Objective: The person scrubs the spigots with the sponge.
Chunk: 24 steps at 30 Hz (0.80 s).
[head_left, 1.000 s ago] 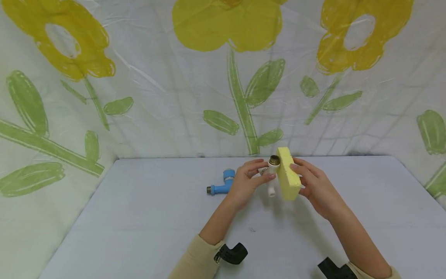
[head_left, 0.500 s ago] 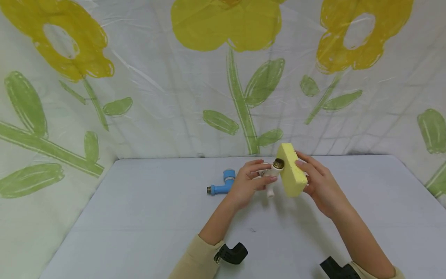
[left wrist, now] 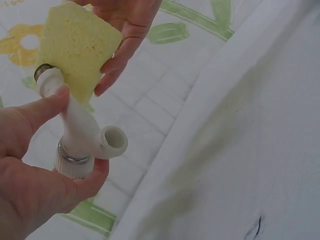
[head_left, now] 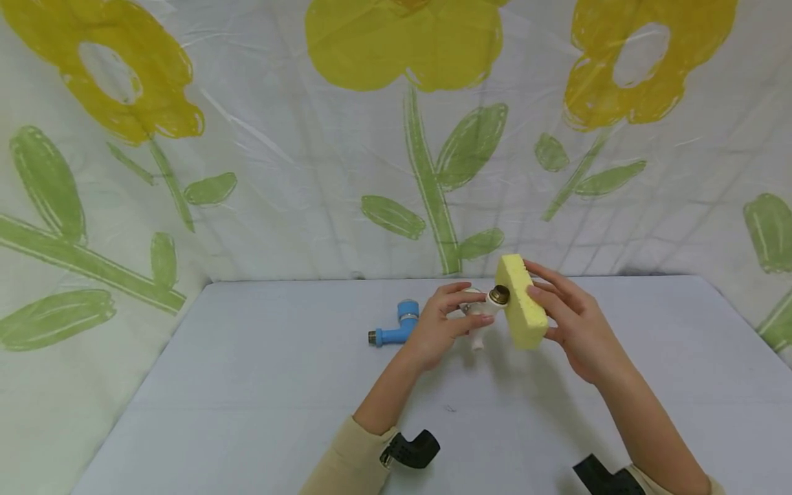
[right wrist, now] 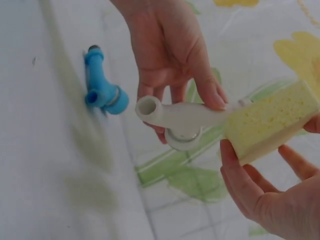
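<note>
My left hand (head_left: pixel 438 326) grips a white plastic faucet (left wrist: pixel 80 125) between thumb and fingers, above the table. The brass threaded end (head_left: pixel 499 294) points toward the right hand, and the spout (left wrist: pixel 114 141) faces away from it. A pale yellow sponge (head_left: pixel 522 302) is held by its edges in my right hand (head_left: pixel 572 320), thumb on the near side. Its broad face lies right against the faucet's threaded end. In the right wrist view the sponge (right wrist: pixel 272 122) covers that end of the faucet (right wrist: pixel 185 117).
A blue faucet (head_left: pixel 396 330) with a brass thread lies on the white table (head_left: pixel 278 371), just left of my left hand. Behind the table hangs a white sheet (head_left: pixel 278 206) printed with yellow flowers. Black wrist mounts (head_left: pixel 413 450) sit on both cuffs.
The faucet has tilted, its threaded end swinging right and slightly down. The sponge has moved a little right and up with the right hand. The left arm has stayed nearly still.
</note>
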### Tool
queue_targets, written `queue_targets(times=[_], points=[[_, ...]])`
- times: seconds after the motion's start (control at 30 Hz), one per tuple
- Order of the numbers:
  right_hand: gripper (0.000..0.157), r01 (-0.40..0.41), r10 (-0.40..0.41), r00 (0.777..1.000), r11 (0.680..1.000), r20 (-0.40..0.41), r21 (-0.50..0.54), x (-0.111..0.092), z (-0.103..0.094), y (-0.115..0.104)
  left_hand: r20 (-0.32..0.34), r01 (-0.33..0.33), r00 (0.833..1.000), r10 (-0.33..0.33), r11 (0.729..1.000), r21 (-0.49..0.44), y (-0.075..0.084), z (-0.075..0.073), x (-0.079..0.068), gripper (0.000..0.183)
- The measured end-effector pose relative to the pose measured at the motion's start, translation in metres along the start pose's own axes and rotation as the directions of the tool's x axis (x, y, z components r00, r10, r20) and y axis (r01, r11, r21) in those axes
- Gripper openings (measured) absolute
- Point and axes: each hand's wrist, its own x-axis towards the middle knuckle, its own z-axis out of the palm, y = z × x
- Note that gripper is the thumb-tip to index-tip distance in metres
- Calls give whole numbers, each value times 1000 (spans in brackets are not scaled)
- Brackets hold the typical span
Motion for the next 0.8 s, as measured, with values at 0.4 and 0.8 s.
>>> queue_targets(times=[0.4, 0.8], points=[[49, -38, 36, 999, 993, 21, 113, 0, -8, 0, 18, -33, 999, 32, 997, 70, -1, 0, 2, 34], [35, -20, 10, 999, 972, 45, 236, -1, -14, -1, 57, -33, 998, 30, 998, 51, -2, -4, 0, 35]])
